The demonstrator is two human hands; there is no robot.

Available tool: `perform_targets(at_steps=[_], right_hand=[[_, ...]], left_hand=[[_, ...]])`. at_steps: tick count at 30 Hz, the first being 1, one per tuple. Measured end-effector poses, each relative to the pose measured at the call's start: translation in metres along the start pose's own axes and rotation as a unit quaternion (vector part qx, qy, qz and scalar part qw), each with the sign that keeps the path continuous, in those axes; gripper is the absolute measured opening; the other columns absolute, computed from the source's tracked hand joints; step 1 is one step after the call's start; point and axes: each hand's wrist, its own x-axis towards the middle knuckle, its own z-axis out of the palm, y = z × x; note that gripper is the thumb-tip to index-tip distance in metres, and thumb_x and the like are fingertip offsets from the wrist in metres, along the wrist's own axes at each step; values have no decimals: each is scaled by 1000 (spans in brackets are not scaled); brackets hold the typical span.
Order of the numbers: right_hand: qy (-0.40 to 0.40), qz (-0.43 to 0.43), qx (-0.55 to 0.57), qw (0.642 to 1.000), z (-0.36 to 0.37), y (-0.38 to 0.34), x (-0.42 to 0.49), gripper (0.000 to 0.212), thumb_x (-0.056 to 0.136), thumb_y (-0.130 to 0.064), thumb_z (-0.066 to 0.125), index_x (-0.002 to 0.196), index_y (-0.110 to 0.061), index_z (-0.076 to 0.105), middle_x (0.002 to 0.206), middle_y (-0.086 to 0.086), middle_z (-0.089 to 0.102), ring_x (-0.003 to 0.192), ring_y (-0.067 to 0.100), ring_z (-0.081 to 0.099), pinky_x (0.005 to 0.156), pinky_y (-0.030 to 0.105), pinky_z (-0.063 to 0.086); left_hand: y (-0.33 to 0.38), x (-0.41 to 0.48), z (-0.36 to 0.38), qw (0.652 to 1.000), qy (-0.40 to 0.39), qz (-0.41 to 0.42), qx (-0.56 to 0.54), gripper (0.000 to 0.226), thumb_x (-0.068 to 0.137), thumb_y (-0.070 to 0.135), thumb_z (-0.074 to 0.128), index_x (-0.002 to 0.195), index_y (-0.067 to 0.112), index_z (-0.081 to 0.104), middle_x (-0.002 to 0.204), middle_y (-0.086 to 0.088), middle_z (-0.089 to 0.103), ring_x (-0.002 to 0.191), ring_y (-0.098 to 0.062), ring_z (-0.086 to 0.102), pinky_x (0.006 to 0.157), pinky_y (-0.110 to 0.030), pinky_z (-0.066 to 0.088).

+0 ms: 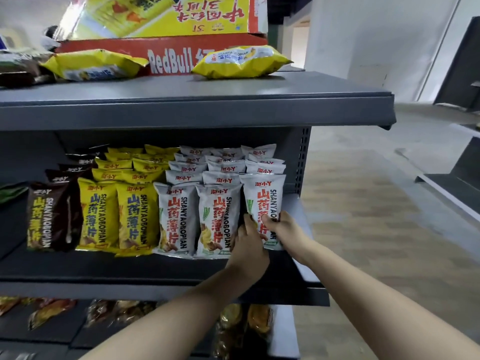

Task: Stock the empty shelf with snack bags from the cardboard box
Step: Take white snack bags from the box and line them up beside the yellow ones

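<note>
On the middle grey shelf stand rows of upright snack bags: brown bags at the left, yellow bags in the middle, white bags at the right. The rightmost front white bag stands at the shelf's right end. My left hand grips its lower left edge, and my right hand pinches its lower right part with the thumb on the front. A red cardboard box sits on the top shelf.
Two yellow bags lie flat on the top shelf before the red box. A yellow carton leans above it. The lower shelf holds darker snack bags. Open floor lies to the right, with more grey shelving at the far right.
</note>
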Motion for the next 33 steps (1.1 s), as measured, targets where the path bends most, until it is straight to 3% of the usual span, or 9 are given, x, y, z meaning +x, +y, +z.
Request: perform_targets(at_steps=[3, 7, 10, 14, 17, 20, 24, 29, 33], right_hand=[[24, -7, -24, 999, 3, 2, 1, 9, 98, -20, 54, 102, -13, 51, 110, 12, 66, 97, 24, 65, 87, 40, 54], [64, -22, -28, 997, 7, 3, -1, 20, 98, -17, 52, 84, -24, 40, 91, -4, 60, 79, 4, 57, 52, 10, 43], [65, -33, -29, 997, 6, 6, -2, 18, 98, -15, 53, 85, -23, 44, 89, -5, 61, 81, 11, 60, 57, 13, 45], [52, -41, -97, 993, -3, 7, 0, 26, 90, -20, 66, 104, -3, 54, 108, 17, 66, 98, 31, 64, 79, 38, 52], [93, -75, -239, 964, -10, 5, -8, 85, 73, -33, 82, 140, -4, 38, 138, 11, 47, 131, 27, 42, 108, 45, 39], [131, -190, -380, 896, -19, 6, -18, 122, 60, -46, 87, 152, -17, 13, 154, 2, 21, 143, 21, 19, 115, 41, 26], [104, -278, -532, 793, -19, 8, -17, 119, 60, -51, 85, 153, -14, 21, 156, 20, 22, 142, 38, 29, 111, 51, 36], [122, -269, -556, 777, -13, 9, -8, 112, 59, -51, 86, 149, -13, 32, 152, 24, 31, 129, 42, 46, 99, 48, 47], [137, -279, -566, 763, -10, 10, -5, 109, 60, -52, 85, 148, -12, 35, 150, 23, 35, 128, 40, 48, 94, 48, 50]], left_hand=[[2, -8, -2, 998, 6, 28, 62, 81, 87, 4, 47, 149, 3, -4, 154, -12, 12, 144, -28, 11, 117, -35, 15], [-11, -16, -19, 952, 105, 141, 251, 72, 80, 12, 60, 145, 8, 28, 144, -11, 34, 135, -29, 34, 108, -37, 36], [-27, -19, -35, 917, 109, 183, 338, 74, 81, 14, 58, 147, 10, 26, 151, -17, 28, 142, -34, 24, 114, -44, 24], [-52, -25, -56, 883, 123, 194, 410, 86, 58, 16, 72, 138, 2, 45, 142, -23, 44, 131, -39, 42, 102, -57, 39], [-74, -28, -70, 871, 124, 189, 436, 102, 53, 15, 71, 146, 8, 30, 150, -23, 31, 137, -40, 31, 104, -60, 34], [-89, -26, -78, 862, 132, 187, 453, 109, 49, 11, 73, 147, 15, 26, 150, -22, 29, 137, -40, 31, 106, -59, 32], [-88, -20, -78, 862, 139, 187, 450, 112, 49, 10, 80, 147, 22, 28, 148, -20, 34, 135, -35, 37, 104, -54, 36], [-84, -12, -73, 871, 138, 178, 437, 98, 61, 25, 81, 144, 28, 29, 148, -15, 36, 133, -33, 41, 104, -53, 39], [-89, -3, -67, 877, 127, 159, 434, 94, 86, 18, 58, 146, 37, -11, 156, -11, -12, 145, -37, 4, 115, -57, 8]])
